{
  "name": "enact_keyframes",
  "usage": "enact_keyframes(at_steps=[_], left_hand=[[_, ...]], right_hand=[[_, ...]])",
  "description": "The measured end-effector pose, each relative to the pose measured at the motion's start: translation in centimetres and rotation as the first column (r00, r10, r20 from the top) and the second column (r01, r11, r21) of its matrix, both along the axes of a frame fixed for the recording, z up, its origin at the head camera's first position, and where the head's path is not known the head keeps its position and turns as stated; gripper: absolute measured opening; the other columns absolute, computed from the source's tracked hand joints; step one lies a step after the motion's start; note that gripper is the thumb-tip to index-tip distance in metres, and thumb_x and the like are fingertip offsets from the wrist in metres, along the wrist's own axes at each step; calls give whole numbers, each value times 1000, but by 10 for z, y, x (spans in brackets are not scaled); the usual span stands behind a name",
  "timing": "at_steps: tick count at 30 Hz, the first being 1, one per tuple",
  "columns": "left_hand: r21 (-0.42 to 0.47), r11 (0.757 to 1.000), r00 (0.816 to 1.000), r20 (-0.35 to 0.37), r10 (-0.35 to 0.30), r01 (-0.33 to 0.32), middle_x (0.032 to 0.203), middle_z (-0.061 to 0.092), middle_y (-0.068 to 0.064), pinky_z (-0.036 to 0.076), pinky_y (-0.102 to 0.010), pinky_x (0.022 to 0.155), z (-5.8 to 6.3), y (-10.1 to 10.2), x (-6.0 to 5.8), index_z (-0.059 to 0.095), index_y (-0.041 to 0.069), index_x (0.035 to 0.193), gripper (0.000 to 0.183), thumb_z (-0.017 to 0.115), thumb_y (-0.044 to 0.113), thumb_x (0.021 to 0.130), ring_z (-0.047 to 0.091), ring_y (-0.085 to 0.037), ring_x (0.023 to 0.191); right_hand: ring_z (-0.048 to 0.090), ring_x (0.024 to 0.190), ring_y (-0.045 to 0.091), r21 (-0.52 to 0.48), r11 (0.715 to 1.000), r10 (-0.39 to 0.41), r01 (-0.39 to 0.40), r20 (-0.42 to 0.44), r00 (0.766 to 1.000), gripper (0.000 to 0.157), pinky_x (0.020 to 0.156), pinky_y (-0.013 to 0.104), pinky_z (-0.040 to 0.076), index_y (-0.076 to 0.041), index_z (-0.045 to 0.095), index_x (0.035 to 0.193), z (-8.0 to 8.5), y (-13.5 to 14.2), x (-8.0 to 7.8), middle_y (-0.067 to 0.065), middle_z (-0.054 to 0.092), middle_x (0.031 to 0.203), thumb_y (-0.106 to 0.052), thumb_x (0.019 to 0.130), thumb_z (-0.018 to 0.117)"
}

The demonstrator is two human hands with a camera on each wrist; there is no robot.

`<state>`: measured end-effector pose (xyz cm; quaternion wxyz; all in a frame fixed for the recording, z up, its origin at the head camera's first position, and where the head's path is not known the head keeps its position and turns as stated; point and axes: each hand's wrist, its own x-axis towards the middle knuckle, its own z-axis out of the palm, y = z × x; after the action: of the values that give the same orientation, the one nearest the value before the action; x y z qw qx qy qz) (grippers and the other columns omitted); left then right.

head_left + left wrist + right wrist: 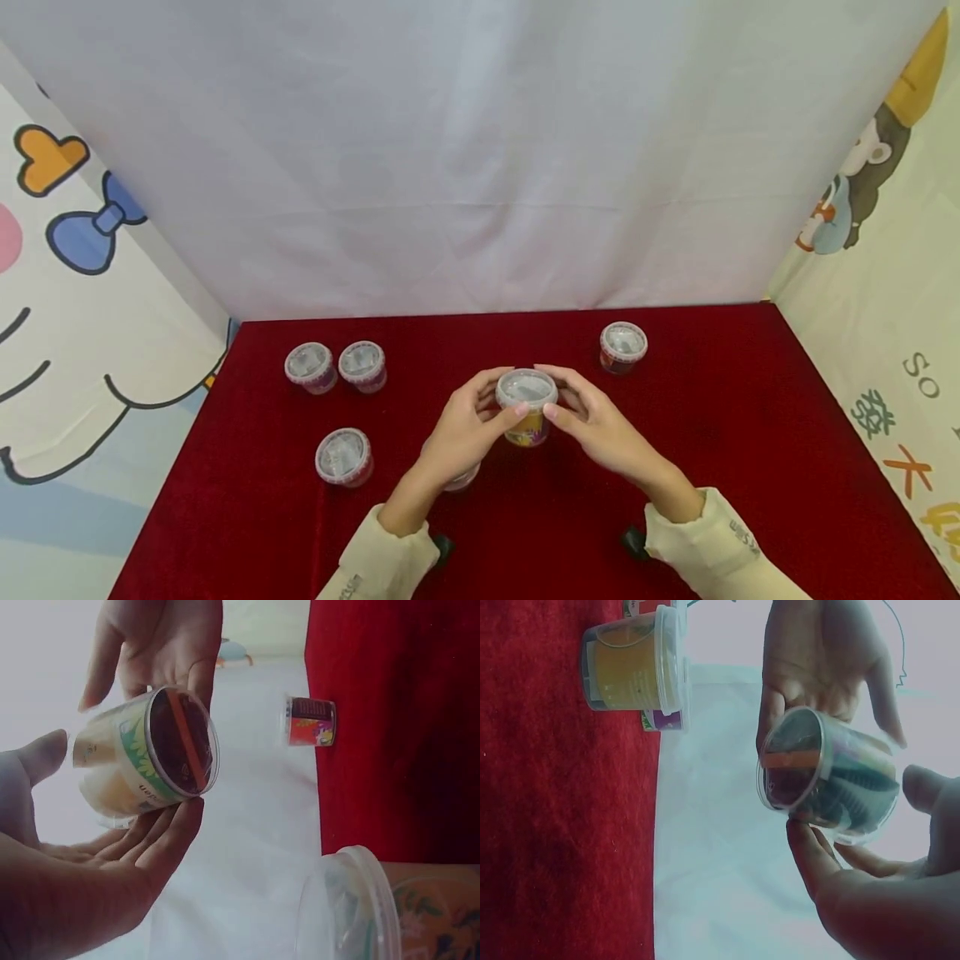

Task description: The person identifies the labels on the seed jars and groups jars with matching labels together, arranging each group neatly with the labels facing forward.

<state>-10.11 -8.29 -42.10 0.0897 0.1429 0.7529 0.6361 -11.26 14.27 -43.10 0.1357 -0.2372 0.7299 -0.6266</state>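
Between both hands, above the table's middle, is a small clear plastic tub with a translucent lid and a yellow printed label. My left hand grips its left side and my right hand its right, thumbs at the near side by the lid. From below, the left wrist view shows the tub's dark base crossed by an orange strip. The right wrist view has the same tub tilted, with fingers round it. A similar tub stands below my left hand, partly hidden by it.
Two lidded tubs, one and another, stand side by side at the back left. A third tub is nearer on the left. One more tub stands at the back right. White cloth hangs behind the red-covered table.
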Motion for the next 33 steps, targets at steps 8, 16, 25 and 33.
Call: enact_keyframes(at_steps=[8, 16, 25, 33], left_hand=[[5, 993, 993, 3, 115, -115, 129, 68, -17, 55, -49, 98, 2, 9, 2, 56, 0, 143, 52, 75, 20, 99, 67, -29, 116], [-8, 999, 999, 9, 40, -40, 139, 62, -20, 52, -52, 105, 3, 4, 1, 50, 0, 147, 47, 64, 19, 106, 62, -35, 126], [28, 999, 1000, 15, 20, -20, 143, 61, -22, 56, -46, 102, 4, 1, 2, 50, -2, 152, 52, 65, 17, 106, 64, -37, 125], [15, 990, 990, -30, 139, -138, 127, 67, -17, 58, -40, 91, -1, 10, 6, 56, -1, 141, 49, 74, 17, 100, 67, -27, 109]], right_hand=[[44, 145, 43, -27, 999, -33, 34, 44, 998, 54, 105, 24, 50, 0, 36, 160, -1, -6, 1, 27, 44, 156, -15, 112, 55], [38, 150, 43, -45, 999, -12, 15, 66, 998, 54, 111, 27, 46, 4, 35, 159, -1, 0, 0, 26, 44, 158, -19, 113, 52], [36, 152, 40, -31, 999, -24, 27, 86, 996, 52, 118, 48, 39, 0, 36, 160, 3, 1, 1, 23, 44, 160, -20, 114, 50], [43, 145, 41, -39, 997, -60, 63, 74, 995, 55, 104, 22, 49, 2, 35, 159, 0, -6, 5, 27, 44, 157, -15, 111, 56]])
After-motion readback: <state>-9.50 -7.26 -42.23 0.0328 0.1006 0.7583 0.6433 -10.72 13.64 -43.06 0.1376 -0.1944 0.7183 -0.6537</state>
